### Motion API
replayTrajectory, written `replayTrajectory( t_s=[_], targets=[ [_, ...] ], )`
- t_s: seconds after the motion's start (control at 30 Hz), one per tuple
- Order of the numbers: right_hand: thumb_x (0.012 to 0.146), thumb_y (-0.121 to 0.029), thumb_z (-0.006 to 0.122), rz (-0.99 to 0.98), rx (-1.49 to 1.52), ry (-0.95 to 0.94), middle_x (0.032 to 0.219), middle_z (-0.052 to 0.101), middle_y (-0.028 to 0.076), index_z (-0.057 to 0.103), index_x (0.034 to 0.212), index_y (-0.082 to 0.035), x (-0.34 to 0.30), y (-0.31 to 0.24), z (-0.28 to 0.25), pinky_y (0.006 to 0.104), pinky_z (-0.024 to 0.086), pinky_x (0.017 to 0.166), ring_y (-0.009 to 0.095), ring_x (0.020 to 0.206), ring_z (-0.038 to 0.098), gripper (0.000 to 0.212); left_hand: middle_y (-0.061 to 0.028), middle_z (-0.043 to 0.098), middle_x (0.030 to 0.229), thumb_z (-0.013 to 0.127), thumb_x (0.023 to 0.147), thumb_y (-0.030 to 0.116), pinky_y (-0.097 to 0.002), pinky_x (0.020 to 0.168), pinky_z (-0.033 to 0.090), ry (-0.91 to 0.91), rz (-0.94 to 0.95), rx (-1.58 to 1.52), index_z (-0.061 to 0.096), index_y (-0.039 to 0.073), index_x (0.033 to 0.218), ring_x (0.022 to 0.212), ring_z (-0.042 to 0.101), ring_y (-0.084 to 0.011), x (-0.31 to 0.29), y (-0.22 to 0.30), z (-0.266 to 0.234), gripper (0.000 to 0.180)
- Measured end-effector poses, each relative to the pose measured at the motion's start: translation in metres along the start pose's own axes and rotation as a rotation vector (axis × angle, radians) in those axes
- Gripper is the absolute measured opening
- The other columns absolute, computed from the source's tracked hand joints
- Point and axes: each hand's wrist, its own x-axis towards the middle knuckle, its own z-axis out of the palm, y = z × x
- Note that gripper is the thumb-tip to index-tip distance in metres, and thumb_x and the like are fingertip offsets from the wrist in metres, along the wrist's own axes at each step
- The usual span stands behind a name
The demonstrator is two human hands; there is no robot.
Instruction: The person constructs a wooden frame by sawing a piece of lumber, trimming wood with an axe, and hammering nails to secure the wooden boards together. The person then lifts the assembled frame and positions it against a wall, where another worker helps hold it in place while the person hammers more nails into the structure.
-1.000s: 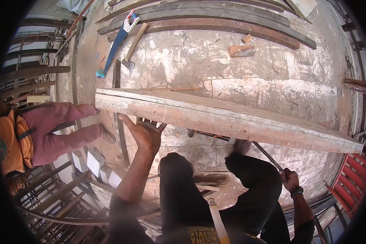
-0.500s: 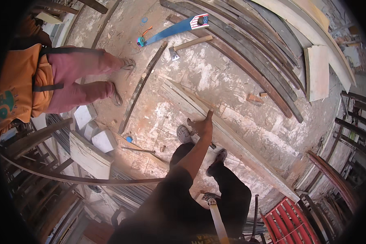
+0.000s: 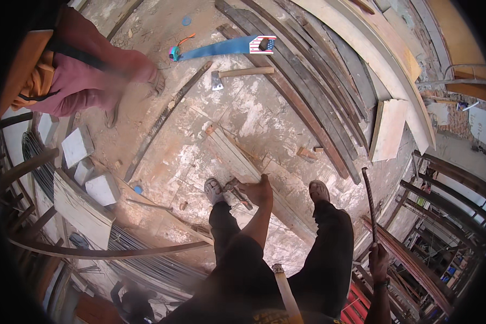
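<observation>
Over the edge of a long pale wooden plank (image 3: pixel 233 154), my left hand (image 3: pixel 257 190) has its thumb and fingers spread apart, with no grip on anything visible. A dark tool (image 3: pixel 244 201), partly hidden, lies close to its fingers beside my left shoe; its kind I cannot make out. At the right, my right hand (image 3: pixel 379 260) is closed around the lower part of a dark metal bar (image 3: pixel 369 202) with a bent top, held upright. The plank runs diagonally along the floor between my feet.
A blue handsaw (image 3: pixel 221 47), a tape measure (image 3: pixel 174 53) and a hatchet (image 3: pixel 243 72) lie farther off. Long dark beams (image 3: pixel 308 119) are stacked at the right. Another person in pink trousers (image 3: pixel 100 70) stands at the left, near white blocks (image 3: pixel 101 189) and metal rods (image 3: pixel 156 264).
My right hand has come into view at the right, holding the bar up. My feet stand wider apart. My left hand has shifted down and left in the picture, and the view has turned.
</observation>
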Motion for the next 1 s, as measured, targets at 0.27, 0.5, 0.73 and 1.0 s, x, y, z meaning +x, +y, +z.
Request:
replayTrajectory(
  t_s=[0.27,0.5,0.73,1.0],
  targets=[
    [0.106,-0.030,0.056,-0.657,-0.200,-0.100,0.082,0.064,0.031,0.055,0.095,0.000,0.329,-0.179,0.104,0.0542,0.048,0.066,0.053,0.083,0.063,0.032,-0.0307,0.037,0.146,0.087,0.069,0.026,-0.0529,0.112,0.043,-0.046,-0.243,0.057,0.018,-0.008,0.153,0.135,0.044,-0.0482,0.001,-0.021,0.002,0.114],
    [0.104,-0.033,0.052,-0.735,-0.148,-0.049,0.083,0.064,0.033,0.061,0.094,0.005,0.621,-0.260,0.284,0.0576,0.047,0.068,0.054,0.082,0.063,0.040,-0.0292,0.052,0.134,0.089,0.068,0.016,-0.0477,0.106,0.046,0.028,-0.224,-0.138,0.026,-0.009,0.145,0.123,0.057,-0.0402,0.001,-0.015,0.006,0.103],
    [0.097,-0.020,0.063,-0.429,-0.088,-0.505,0.101,0.067,0.019,0.061,0.108,0.001,0.748,-0.226,0.312,0.0447,0.054,0.084,0.039,0.090,0.067,0.024,-0.0254,0.060,0.128,0.088,0.068,0.021,-0.0447,0.094,0.055,0.105,-0.273,-0.143,0.032,-0.002,0.145,0.109,0.067,-0.0400,0.002,0.010,0.010,0.098],
    [0.104,-0.027,0.060,-0.990,-0.535,-0.739,0.117,0.068,0.015,0.057,0.134,0.002,0.600,-0.378,0.314,0.0361,0.052,0.092,0.024,0.107,0.064,0.042,-0.0183,0.058,0.125,0.087,0.064,0.031,-0.0472,0.088,0.056,0.113,-0.331,-0.033,0.045,0.009,0.143,0.104,0.067,-0.0381,-0.011,-0.001,0.012,0.091]
  ],
)
